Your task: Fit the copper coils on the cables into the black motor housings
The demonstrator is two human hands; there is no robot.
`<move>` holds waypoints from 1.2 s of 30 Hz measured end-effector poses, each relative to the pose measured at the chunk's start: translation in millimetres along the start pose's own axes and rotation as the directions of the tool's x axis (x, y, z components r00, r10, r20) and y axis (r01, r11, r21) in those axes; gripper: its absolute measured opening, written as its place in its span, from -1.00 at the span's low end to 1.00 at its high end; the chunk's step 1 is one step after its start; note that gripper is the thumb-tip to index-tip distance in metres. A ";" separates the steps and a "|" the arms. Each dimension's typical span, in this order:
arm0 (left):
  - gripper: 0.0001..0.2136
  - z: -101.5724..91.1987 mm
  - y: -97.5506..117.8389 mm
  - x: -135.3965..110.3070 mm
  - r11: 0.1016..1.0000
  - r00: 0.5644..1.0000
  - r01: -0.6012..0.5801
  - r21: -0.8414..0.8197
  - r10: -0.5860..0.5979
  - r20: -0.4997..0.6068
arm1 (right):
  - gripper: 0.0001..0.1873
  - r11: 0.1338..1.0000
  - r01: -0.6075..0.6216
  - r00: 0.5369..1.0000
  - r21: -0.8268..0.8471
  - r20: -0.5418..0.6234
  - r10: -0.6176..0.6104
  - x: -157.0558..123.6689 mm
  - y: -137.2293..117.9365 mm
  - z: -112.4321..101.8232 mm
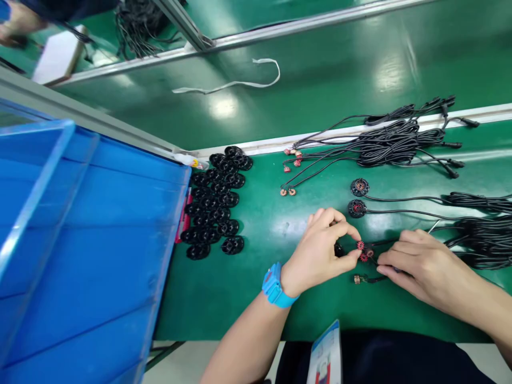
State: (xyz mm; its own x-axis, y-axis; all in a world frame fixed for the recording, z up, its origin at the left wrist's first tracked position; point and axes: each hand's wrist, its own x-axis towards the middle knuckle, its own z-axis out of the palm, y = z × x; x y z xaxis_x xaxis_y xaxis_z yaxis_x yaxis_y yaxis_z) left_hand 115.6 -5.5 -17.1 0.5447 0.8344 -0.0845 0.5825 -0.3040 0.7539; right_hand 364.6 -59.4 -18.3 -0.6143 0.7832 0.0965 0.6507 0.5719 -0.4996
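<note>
My left hand (322, 248), with a blue wrist strap (275, 286), pinches a small red-and-copper coil (360, 245) between thumb and forefinger; a black round part shows partly inside its palm. My right hand (416, 262) is closed on the black cable just behind that coil. A second coil (357, 279) lies loose on the green mat below them. Two black round housings with coils fitted (359, 187) (357, 208) lie above my hands, each with a cable running right.
A pile of empty black round housings (216, 202) lies left of my hands beside a big blue bin (80, 250). Bundles of black cables with coil ends (396, 141) fill the right. A white strap (240, 82) lies on the far belt. Another person's hand (16, 24) shows top left.
</note>
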 end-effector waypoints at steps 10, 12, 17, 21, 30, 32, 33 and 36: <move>-0.88 -5.3 2.3 2.4 0.997 0.999 0.014 -0.070 -0.017 -0.044 | -0.85 1.000 -0.005 0.997 -0.003 -0.081 0.004 3.2 -1.3 -2.3; -0.90 -6.0 0.7 1.8 0.998 0.999 0.017 -0.063 -0.020 -0.048 | -0.86 0.999 0.004 0.996 -0.036 -0.085 -0.007 5.2 -2.4 -0.5; -0.93 -6.5 -2.1 2.0 0.997 0.998 0.045 -0.059 -0.047 -0.037 | -0.88 0.995 -0.042 0.984 -0.089 -0.174 0.026 11.9 -2.6 2.2; -0.92 -7.8 -2.5 2.7 0.998 0.999 0.048 -0.042 -0.049 -0.022 | -0.84 0.987 -0.042 0.987 -0.157 -0.159 0.017 14.8 -0.7 6.2; -0.91 -10.9 -5.3 -0.3 1.000 1.000 0.016 -0.009 -0.016 -0.019 | -0.95 0.985 -0.091 0.971 -0.148 -0.235 0.054 19.7 -3.4 6.1; -0.91 -11.5 -5.3 -0.5 1.000 1.000 0.009 -0.009 -0.009 -0.014 | -0.95 0.985 -0.087 0.970 -0.150 -0.240 0.049 20.0 -3.4 5.4; -0.91 -11.8 -5.1 -0.5 1.000 1.000 0.008 -0.012 -0.008 -0.013 | -0.95 0.985 -0.083 0.970 -0.154 -0.239 0.044 20.0 -3.2 5.3; -0.91 -12.5 -3.7 -0.4 0.999 1.000 0.012 -0.037 -0.012 -0.013 | -0.94 0.984 -0.069 0.975 -0.161 -0.220 0.033 19.7 -2.4 5.5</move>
State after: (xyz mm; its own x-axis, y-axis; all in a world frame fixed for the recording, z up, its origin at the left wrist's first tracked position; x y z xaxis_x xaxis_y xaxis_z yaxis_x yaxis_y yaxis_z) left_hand 105.7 1.0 -11.7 0.5294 0.8440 -0.0853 0.5663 -0.2768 0.7763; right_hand 348.5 -46.7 -20.0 -0.4792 0.8360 0.2674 0.7552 0.5480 -0.3598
